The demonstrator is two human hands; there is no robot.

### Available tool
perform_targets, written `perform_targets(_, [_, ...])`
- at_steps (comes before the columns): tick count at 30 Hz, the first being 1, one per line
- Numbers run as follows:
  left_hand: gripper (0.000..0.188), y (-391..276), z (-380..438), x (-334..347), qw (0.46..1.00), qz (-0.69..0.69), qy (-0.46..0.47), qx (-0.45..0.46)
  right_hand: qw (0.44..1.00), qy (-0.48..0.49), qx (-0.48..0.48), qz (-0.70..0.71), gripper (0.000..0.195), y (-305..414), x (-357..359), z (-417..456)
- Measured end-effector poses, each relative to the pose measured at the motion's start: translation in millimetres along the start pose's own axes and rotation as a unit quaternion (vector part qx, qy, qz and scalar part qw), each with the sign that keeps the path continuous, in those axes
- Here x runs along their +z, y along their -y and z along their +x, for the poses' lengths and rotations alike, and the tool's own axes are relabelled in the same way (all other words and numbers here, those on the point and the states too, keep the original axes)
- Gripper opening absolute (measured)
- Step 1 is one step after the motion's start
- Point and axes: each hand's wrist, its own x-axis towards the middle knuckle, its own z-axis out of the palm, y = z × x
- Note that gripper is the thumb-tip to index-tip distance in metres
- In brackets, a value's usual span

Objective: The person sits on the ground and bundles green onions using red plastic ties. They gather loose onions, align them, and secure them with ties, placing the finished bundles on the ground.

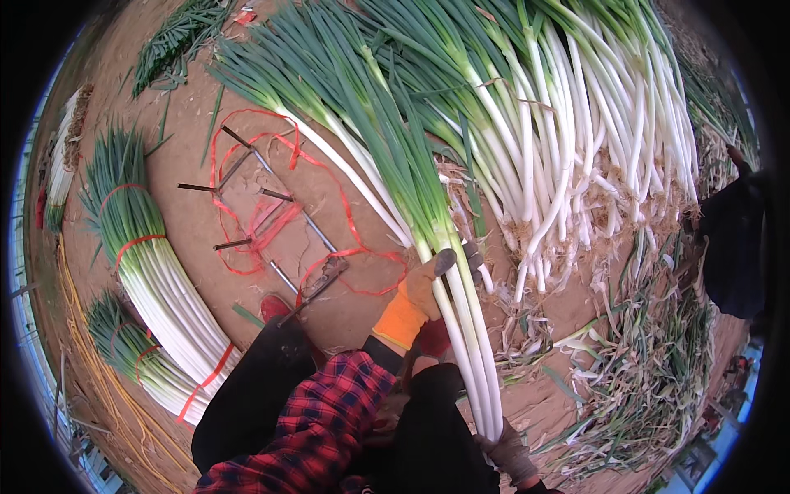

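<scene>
My left hand (423, 290), in an orange work glove with grey fingertips, is closed around several long green onions (460, 302) at mid-stalk, where white turns to green. Lower down, my right hand (509, 454), in a dark dirty glove, holds the root end of the same stalks. Their green leaves reach up and left across other green onions. To the left on the ground lies a metal frame (318, 231) with upright rods, with loose red plastic ribbon (349, 213) draped over and around it.
A wide pile of green onions (555, 123) lies at the upper right. Bundles bound with red ribbon (173, 278) (163, 370) lie left. Peeled leaves and husks (648, 364) cover the ground at right. Another person's dark sleeve (734, 241) shows at the right edge.
</scene>
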Motion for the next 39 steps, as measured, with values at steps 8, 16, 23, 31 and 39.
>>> perform_targets(8, [0.055,-84,-69,127,0.969,0.140,0.140,0.150,0.984,-0.069,-0.143,0.075,0.053,14,10,85])
perform_targets(16, [0.047,-382,-125,156,0.907,0.284,0.064,0.303,0.921,0.165,-0.352,0.001,0.049,298,169,148])
perform_targets(23, [0.052,-474,-116,-56,0.799,0.336,-0.433,0.248,0.926,0.337,-0.167,0.022,0.032,311,320,200])
perform_targets(31, [0.070,-389,-145,-93,0.509,0.707,-0.456,0.182,0.892,0.177,-0.185,-0.373,0.081,284,326,284])
perform_targets(39, [0.050,-240,-115,-88,0.275,0.884,-0.151,0.347,0.861,0.149,-0.290,-0.389,0.078,261,341,308])
